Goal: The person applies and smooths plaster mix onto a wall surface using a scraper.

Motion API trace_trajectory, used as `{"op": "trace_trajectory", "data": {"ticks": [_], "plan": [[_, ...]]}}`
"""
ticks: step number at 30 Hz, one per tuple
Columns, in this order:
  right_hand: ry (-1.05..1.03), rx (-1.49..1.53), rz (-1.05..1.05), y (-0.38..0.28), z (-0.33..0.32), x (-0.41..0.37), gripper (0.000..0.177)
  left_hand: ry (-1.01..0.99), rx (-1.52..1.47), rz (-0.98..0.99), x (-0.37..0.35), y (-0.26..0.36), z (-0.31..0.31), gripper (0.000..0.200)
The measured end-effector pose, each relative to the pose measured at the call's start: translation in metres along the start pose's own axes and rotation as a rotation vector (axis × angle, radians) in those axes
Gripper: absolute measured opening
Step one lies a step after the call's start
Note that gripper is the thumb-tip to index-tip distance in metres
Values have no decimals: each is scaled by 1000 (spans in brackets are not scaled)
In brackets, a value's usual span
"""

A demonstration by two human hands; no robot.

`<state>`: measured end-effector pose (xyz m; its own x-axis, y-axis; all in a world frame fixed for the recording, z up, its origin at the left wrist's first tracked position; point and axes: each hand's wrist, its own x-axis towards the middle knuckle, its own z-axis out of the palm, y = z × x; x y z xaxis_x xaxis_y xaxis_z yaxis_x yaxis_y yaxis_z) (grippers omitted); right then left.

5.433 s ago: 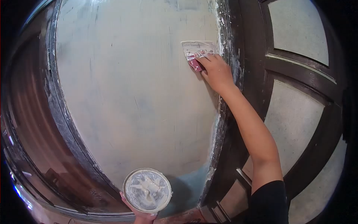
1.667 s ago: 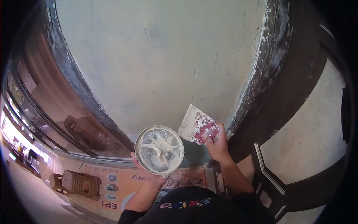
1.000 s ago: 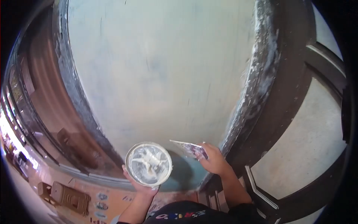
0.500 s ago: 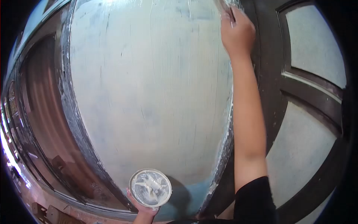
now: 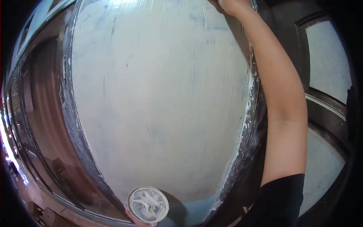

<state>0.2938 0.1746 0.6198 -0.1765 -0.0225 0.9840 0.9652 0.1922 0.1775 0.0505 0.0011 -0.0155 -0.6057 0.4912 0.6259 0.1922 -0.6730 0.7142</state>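
Observation:
At the top edge of the view my right hand is closed on a flat scraper-like tool, most of it cut off by the frame. It is at the upper right of a tall pale panel coated in whitish, vertically streaked paste. Low down, my left hand grips a round tin from below and the left. White paste is smeared over the inside of the tin, whose mouth faces me. Most of my left fingers are hidden behind it.
Dark, paste-spotted frame strips border the panel. A dark frame with pale panes stands on the right, a brown glazed section on the left. Brown wooden furniture shows at the lower left. Bare bluish surface shows near the panel's bottom.
My right hand has moved up and left in the view, partly out of frame, with the tool. The tin sits slightly lower and further left. The camera view has shifted a little.

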Motion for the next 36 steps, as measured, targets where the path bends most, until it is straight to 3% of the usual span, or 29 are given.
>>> {"op": "trace_trajectory", "data": {"ticks": [3, 6, 10, 12, 15, 18, 19, 22, 23, 27, 36], "plan": [[44, -22, -234, -3, 4, -18, 25, -12, -111, -157, -8, -8, -18, 84], [-128, -39, -188, -13, 2, -39, 25, -41, -222, -301, -4, -17, -38, 83], [-51, 38, -280, -17, 19, -77, 25, -69, -370, -493, 1, -30, -54, 83], [-118, -11, -251, -13, -2, -99, 26, -79, -447, -610, -20, -19, -63, 83], [-90, -108, -309, -1, 4, -133, 49, -74, -550, -763, -26, -11, -67, 83], [-58, -62, -278, -5, 5, -166, 37, -61, -661, -911, -16, -3, -57, 83], [-155, -93, -229, -8, 1, -176, 42, -55, -693, -965, -16, 2, -62, 83], [-173, -71, -179, -18, -6, -211, 42, -39, -798, -1110, -24, 20, -70, 82], [-136, -26, -184, -21, -8, -224, 42, -185, -864, -1140, -22, 40, -70, 82], [-176, 83, -157, -30, -15, -258, 42, -122, -909, -1166, -36, 22, -80, 83], [-153, 100, -140, -48, -19, -328, 36, -182, -944, -1169, -47, 25, -94, 82]]}}
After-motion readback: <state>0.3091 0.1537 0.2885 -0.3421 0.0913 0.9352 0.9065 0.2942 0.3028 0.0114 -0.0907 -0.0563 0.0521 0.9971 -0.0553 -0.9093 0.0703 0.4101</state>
